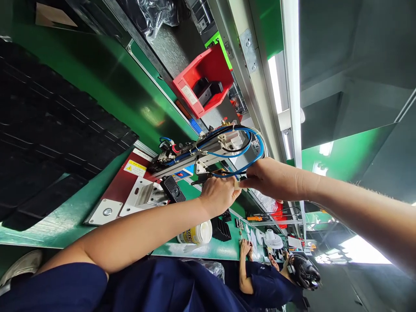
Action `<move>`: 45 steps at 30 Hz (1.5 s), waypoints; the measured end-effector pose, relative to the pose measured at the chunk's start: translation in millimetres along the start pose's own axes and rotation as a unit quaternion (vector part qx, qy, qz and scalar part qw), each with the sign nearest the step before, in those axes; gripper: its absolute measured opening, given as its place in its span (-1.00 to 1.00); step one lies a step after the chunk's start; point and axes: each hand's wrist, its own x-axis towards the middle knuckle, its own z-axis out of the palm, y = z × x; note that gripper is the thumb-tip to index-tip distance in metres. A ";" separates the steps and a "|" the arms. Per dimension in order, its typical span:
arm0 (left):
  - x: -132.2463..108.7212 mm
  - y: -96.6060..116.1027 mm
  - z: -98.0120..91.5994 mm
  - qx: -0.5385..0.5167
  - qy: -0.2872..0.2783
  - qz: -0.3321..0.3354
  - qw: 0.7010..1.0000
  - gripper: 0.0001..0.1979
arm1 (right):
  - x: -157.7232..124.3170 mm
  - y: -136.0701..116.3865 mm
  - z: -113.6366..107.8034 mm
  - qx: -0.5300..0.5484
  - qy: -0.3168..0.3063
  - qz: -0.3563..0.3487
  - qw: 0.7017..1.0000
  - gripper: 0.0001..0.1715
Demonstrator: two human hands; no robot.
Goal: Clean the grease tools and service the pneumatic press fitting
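Note:
The view is turned on its side. My left hand [219,194] comes in from the lower left with its fingers closed around a small pale piece [237,185], whose kind I cannot make out. From the right, my right hand [268,178] meets it, fingertips pinched on the same piece. Both hands are just beside the head of a pneumatic bench machine [232,141] with looped blue and black air hoses [260,145]. A black ribbed part [173,189] sits by the metal fixture [143,195] on the machine's base. My fingers hide most of the piece.
A red bin [182,82] holds black parts. Stacked black trays [55,130] lie at the left. A white tub [204,232] stands on the green bench [162,250] near my body. Further along, a co-worker [266,277] works near white fan parts [273,239].

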 end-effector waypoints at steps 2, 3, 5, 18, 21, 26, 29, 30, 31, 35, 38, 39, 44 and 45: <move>0.5 0.0 2.3 -0.002 0.008 -0.003 1.000 -0.68 | 0.5 -2.4 -3.6 0.039 -0.045 0.049 0.997 -0.60; 0.8 -0.1 3.7 -0.002 0.015 -0.004 1.000 -0.69 | 0.4 -3.6 -5.5 0.060 -0.060 0.067 0.994 -0.59; 0.8 -0.7 6.5 -0.002 0.029 -0.004 1.000 -0.70 | -0.2 -5.3 -7.8 0.087 -0.073 0.087 0.990 -0.59; -6.6 -15.0 9.8 0.028 0.012 -0.017 0.999 -0.67 | 1.7 -9.2 17.2 -0.029 0.069 -0.026 0.997 -0.93; -5.5 -16.4 14.4 0.024 0.036 -0.019 0.999 -0.66 | 1.6 -3.6 21.6 -0.050 0.103 -0.071 0.991 -0.94; -5.9 -21.5 14.9 0.005 0.066 0.025 0.998 -0.70 | 3.6 8.0 32.3 -0.174 0.156 -0.136 0.963 -0.88; -6.7 -23.5 11.4 -0.006 0.064 0.048 0.997 -0.70 | 1.9 14.7 33.7 -0.256 0.155 -0.201 0.933 -0.81; -6.8 -23.9 10.2 -0.009 0.059 0.053 0.997 -0.69 | 1.0 16.5 33.1 -0.276 0.154 -0.219 0.923 -0.80; -6.7 -24.2 9.3 -0.013 0.054 0.060 0.997 -0.68 | 0.0 18.0 32.3 -0.290 0.152 -0.231 0.916 -0.80; -4.7 -24.8 8.1 -0.027 0.035 0.091 0.995 -0.69 | -2.1 21.5 28.8 -0.299 0.131 -0.240 0.914 -0.81; -1.7 -24.3 8.9 -0.044 0.044 0.086 0.994 -0.77 | -1.4 23.6 27.6 -0.273 0.115 -0.240 0.924 -0.82; -0.8 -23.9 9.2 -0.050 0.047 0.081 0.994 -0.78 | -1.1 24.3 27.4 -0.269 0.114 -0.245 0.924 -0.82; 1.5 -21.1 11.5 -0.058 0.023 0.054 0.997 -0.76 | 0.3 27.6 29.2 -0.298 0.134 -0.266 0.907 -0.82; 1.5 -20.5 12.0 -0.056 0.019 0.046 0.997 -0.75 | 0.7 28.2 30.0 -0.301 0.138 -0.268 0.905 -0.82</move>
